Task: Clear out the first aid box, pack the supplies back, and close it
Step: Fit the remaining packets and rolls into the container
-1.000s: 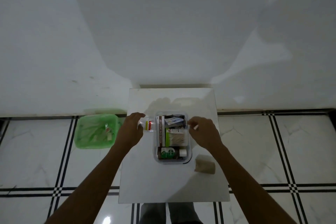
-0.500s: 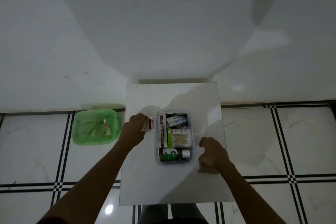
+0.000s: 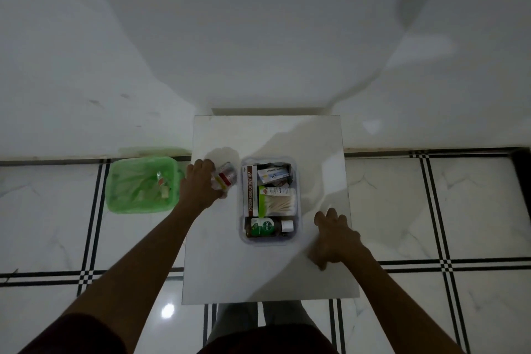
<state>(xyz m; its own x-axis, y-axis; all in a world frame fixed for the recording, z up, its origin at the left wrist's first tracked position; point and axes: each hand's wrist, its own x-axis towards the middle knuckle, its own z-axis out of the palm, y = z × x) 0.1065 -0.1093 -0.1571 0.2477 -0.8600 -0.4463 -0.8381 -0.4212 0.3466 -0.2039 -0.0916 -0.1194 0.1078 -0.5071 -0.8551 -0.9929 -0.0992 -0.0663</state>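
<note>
A clear plastic first aid box [image 3: 299,211] stands open in the middle of the white table [image 3: 253,276]. It holds a povidone-iodine ointment carton [image 3: 248,191], a pack of cotton swabs [image 3: 280,203], a blue-and-white carton [image 3: 273,175] and a brown Dettol bottle [image 3: 265,227]. Just left of the box, my left hand [image 3: 200,187] grips a small clear bottle [image 3: 226,179] with a red and yellow label. My right hand [image 3: 334,241] is curled down on the table to the right front of the box, covering the beige roll that lay there.
A green lined bin [image 3: 142,184] with some scraps stands on the tiled floor left of the table. A white wall rises right behind the table. My knees show under the table's near edge.
My right hand left the box's right rim, moved toward me and closed over the beige roll. My left hand stays beside the box with the small bottle, now tilted.
</note>
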